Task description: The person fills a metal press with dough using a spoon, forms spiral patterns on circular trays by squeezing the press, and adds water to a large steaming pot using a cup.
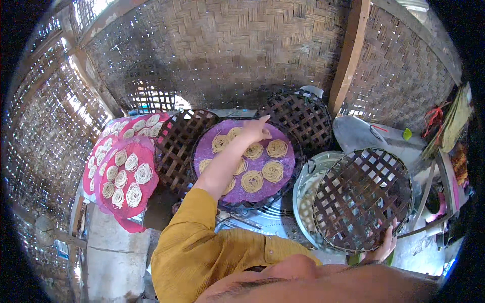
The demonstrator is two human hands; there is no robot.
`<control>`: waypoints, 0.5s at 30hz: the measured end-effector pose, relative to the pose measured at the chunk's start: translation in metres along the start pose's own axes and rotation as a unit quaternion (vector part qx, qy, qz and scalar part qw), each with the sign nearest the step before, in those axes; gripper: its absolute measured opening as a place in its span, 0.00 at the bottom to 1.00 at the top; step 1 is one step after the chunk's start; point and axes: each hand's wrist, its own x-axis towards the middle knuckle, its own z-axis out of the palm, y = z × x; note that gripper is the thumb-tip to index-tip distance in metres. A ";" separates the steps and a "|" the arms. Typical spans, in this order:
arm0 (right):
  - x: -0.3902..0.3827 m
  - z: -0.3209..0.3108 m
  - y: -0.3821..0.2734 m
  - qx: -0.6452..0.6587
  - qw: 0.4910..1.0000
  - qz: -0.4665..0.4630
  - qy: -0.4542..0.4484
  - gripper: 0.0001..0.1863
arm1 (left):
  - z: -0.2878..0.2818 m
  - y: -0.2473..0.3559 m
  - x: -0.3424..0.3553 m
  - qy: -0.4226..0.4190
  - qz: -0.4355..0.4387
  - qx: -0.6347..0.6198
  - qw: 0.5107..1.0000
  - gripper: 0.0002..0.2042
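Noodle nests (252,166) on purple tray (204,151) | left hand (255,130) open, flat on far nests | right hand (386,246) gripping lattice lid (361,199) at near edge

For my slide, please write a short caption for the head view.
Left hand reaches over noodle coils on a purple cloth; right hand grips a lattice tray.

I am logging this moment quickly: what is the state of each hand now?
Left hand: open, fingers stretched over the purple tray of noodle coils, holding nothing.
Right hand: closed on the rim of the round lattice tray.
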 end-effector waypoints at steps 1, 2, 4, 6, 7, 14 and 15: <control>-0.002 0.000 -0.002 0.000 1.000 0.000 0.000 0.24 | -0.002 -0.004 -0.004 0.000 0.000 0.000 1.000 0.31; -0.004 0.001 -0.005 0.005 1.000 -0.004 -0.003 0.24 | -0.005 -0.007 -0.009 0.078 0.002 -0.019 0.997 0.29; -0.007 0.002 -0.008 0.012 1.000 -0.006 -0.008 0.24 | -0.018 -0.011 -0.024 0.193 0.004 -0.086 0.977 0.21; -0.010 -0.001 -0.008 0.040 0.999 -0.030 -0.004 0.24 | -0.031 -0.003 -0.047 0.222 -0.008 -0.084 0.971 0.19; -0.011 -0.003 -0.007 0.040 0.999 -0.029 -0.002 0.24 | -0.035 0.006 -0.060 0.246 -0.018 -0.083 0.965 0.17; -0.024 -0.003 -0.024 0.018 1.000 -0.002 -0.020 0.23 | 0.029 0.066 -0.153 0.064 0.121 0.094 0.986 0.12; -0.024 -0.003 -0.025 0.010 1.000 0.001 -0.022 0.23 | 0.038 0.067 -0.161 0.063 0.135 0.130 0.980 0.13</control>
